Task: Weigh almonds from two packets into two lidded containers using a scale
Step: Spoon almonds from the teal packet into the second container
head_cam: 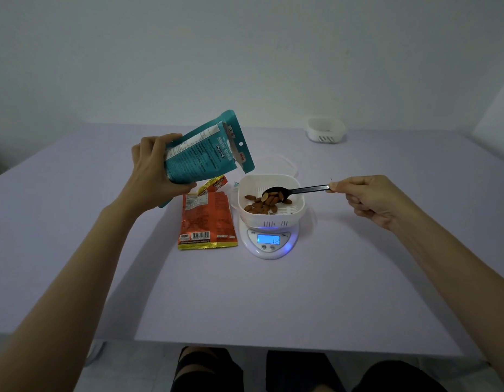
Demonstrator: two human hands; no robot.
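Brown whole almonds [262,204] lie loose in a white square plastic container with slotted sides [294,190], which sits on a small white round digital scale [269,243] near the middle of the pale lilac table [273,301]; blue display reads 18. Left hand [154,171] wraps a teal foil stand-up packet [202,151], tilted with its open mouth just above the container's left rim. Right hand [369,199] is curled, thumb and fingers pinching the end of a black plastic spoon [290,190], bowl over the almonds, 1 or 2 apparently on it. Orange foil packet with yellow trim [207,219] lies flat just left of the scale, top looks torn open. A clear lid [287,162] sits behind the container; a 2nd white container [325,130] stands toward the far right corner. Handling guess: almonds light, hard, roll easily, so spoon small lots; packet soft and crinkly, hold mid-body, squeeze gently; container light and rigid, grip by opposite walls; scale reacts to any touch.
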